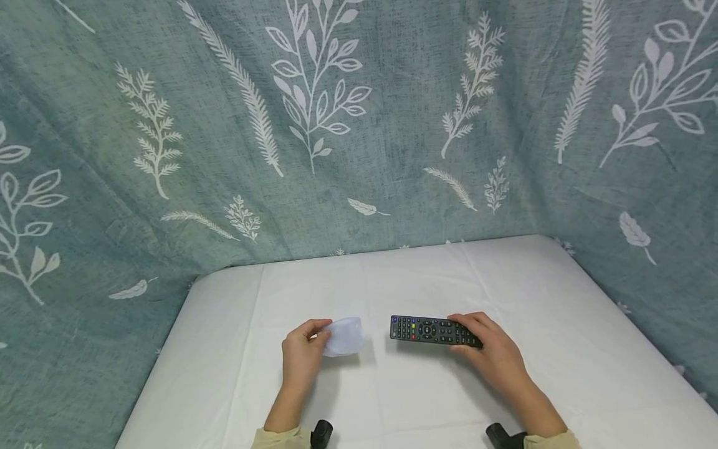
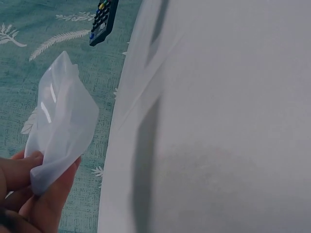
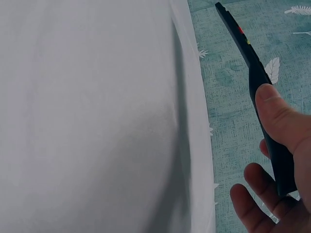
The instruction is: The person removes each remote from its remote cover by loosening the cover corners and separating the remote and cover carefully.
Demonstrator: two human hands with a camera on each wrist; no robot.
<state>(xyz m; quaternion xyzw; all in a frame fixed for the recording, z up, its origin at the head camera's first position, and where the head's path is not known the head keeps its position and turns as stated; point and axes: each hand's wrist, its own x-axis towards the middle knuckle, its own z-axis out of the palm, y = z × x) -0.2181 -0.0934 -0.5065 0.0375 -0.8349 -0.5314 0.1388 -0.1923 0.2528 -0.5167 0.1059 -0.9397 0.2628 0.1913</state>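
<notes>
In the head view my left hand (image 1: 303,355) pinches one end of a translucent, whitish plastic sleeve (image 1: 344,337), which looks like a small soft bag. The left wrist view shows the sleeve (image 2: 63,116) standing up from between thumb and fingers, creased and glossy. To its right, my right hand (image 1: 493,355) grips a black remote control (image 1: 429,330) by one end, its buttons facing up and its free end pointing at the sleeve. From the right wrist the remote (image 3: 257,82) appears edge-on, with the thumb along its side. A gap separates remote and sleeve.
Both hands are above a white-covered table (image 1: 426,399), casting shadows on it. Behind and beside the table hangs a blue-green curtain (image 1: 392,137) with white leaf prints. Black wrist devices (image 1: 321,433) sit at both cuffs of the beige sleeves.
</notes>
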